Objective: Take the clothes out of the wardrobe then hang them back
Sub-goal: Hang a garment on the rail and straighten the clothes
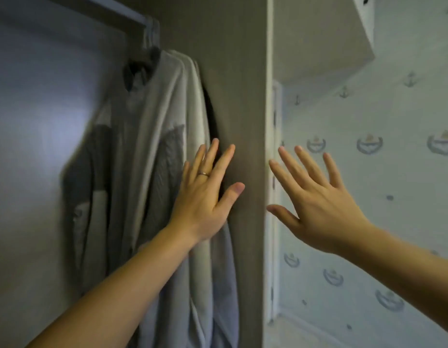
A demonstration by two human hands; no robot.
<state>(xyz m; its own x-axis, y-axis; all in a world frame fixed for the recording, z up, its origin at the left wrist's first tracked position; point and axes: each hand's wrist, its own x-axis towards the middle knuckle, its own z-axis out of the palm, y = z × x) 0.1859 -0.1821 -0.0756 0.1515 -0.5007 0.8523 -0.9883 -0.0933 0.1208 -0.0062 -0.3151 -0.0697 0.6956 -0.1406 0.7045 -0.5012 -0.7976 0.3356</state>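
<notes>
Left hand (pixel 205 194) and right hand (pixel 318 197), fingers spread and empty, hovered by clothes (pixel 155 146) hanging at ten o'clock; a hasty tug could slip them off hangers (pixel 150 33).

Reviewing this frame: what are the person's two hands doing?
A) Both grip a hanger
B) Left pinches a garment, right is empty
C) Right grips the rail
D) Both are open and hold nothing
D: the left hand and the right hand both show straight, spread fingers with nothing held, while the clothes hang from the rail.
</notes>
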